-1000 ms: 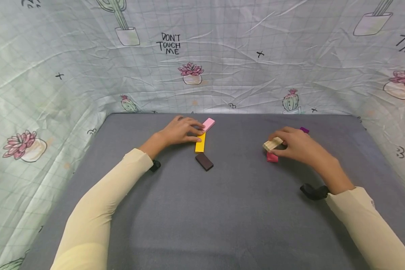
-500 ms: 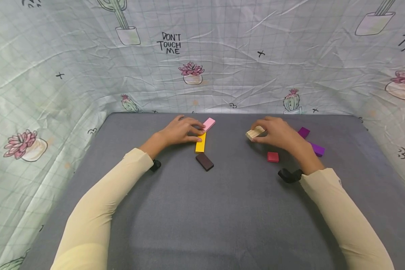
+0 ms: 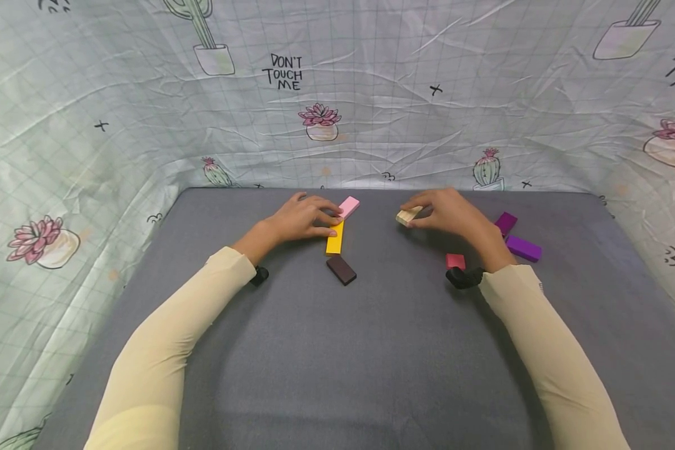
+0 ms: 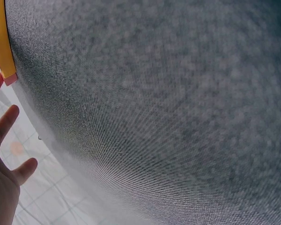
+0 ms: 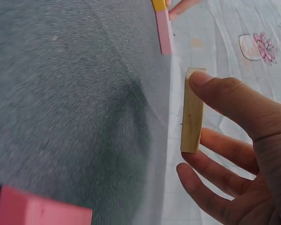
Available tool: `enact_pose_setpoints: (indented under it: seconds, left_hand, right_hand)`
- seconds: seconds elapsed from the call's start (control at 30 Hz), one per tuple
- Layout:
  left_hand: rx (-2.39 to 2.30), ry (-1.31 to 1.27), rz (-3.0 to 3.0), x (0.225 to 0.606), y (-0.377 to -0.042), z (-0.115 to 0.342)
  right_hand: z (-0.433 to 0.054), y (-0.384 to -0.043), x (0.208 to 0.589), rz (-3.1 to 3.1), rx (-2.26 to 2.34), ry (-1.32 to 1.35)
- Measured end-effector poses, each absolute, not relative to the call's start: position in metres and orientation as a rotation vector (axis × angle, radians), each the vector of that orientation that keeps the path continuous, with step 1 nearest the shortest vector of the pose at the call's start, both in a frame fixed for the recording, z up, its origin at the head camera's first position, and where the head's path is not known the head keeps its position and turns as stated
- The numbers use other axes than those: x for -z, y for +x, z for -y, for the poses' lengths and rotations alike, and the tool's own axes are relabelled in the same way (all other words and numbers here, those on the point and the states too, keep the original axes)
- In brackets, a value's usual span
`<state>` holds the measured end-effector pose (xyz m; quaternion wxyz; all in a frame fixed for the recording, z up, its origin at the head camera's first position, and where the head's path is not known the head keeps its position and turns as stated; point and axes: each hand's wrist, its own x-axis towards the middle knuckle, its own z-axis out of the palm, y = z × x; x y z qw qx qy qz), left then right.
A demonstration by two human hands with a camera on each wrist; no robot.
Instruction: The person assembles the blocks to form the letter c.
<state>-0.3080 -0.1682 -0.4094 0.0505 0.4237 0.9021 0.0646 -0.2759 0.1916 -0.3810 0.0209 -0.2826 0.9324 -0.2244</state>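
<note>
My right hand pinches a bare wooden block between thumb and fingers, toward the back of the table. In the right wrist view the thumb presses one end of that wooden block, and a shadow falls on the cloth below. My left hand holds a yellow block with thumb and forefinger at its far part, where it meets a pink block. The left wrist view shows the yellow block at the edge, other fingers spread. A dark brown block lies at the yellow one's near end.
A red block lies beside my right wrist. Right of that hand are a violet block and a darker purple block, close together. A printed cloth hangs behind the grey table.
My right hand has moved left with the wooden block, from over the red block toward the pink one, uncovering the red and purple blocks. The left hand stays put.
</note>
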Motion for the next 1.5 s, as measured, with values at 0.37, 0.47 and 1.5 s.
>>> enact_pose_setpoints:
  seconds: [0.37, 0.47, 1.5]
  left_hand:
    - [-0.184, 1.274, -2.743, 0.410, -0.308, 0.168]
    - [-0.180, 1.261, -2.741, 0.410, -0.308, 0.168]
    - [-0.185, 1.262, -2.748, 0.411, -0.310, 0.168]
  right_hand:
    - [-0.177, -0.296, 0.389, -2.888, 0.704, -0.996]
    - [-0.173, -0.302, 0.393, -2.898, 0.717, -1.057]
    - [-0.094, -0.331, 0.409, -3.012, 0.728, -0.351]
